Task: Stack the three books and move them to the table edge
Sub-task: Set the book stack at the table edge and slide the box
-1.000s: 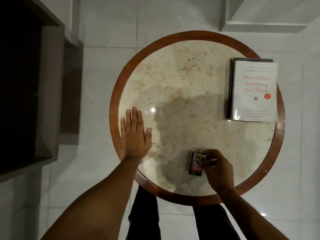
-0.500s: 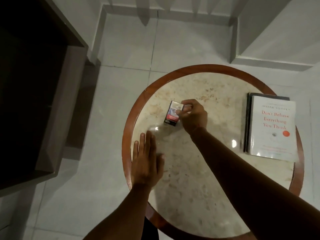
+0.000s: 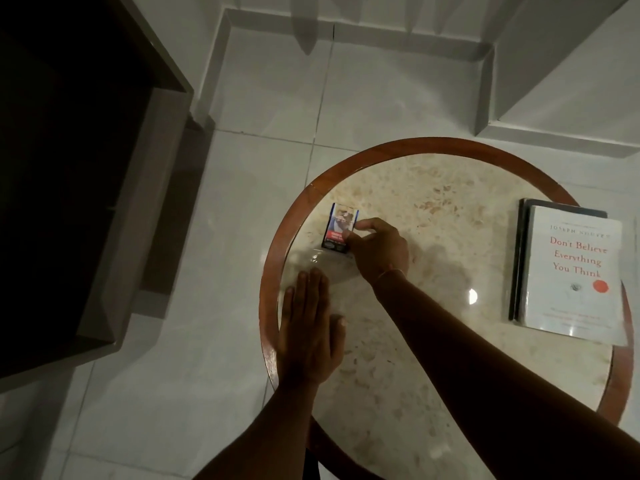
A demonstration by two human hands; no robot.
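A white book (image 3: pixel 573 275) with red title lettering lies on top of a darker book (image 3: pixel 519 258) at the right edge of the round table (image 3: pixel 450 202); I cannot tell how many books lie under it. A small dark box (image 3: pixel 337 227) with a picture on it rests near the table's left rim. My right hand (image 3: pixel 375 247) reaches across, its fingertips pinching the box's right side. My left hand (image 3: pixel 308 330) lies flat, palm down, fingers together, on the table's left rim, holding nothing.
The table has a marble-like top and a reddish wooden rim (image 3: pixel 273 271). Dark furniture (image 3: pixel 69 168) stands on the floor to the left. White tiled floor (image 3: pixel 277 98) and a wall corner lie beyond the table.
My right hand has carried the small box from the near edge across to the far left of the table. The view has tilted and shifted. My left hand stays flat.
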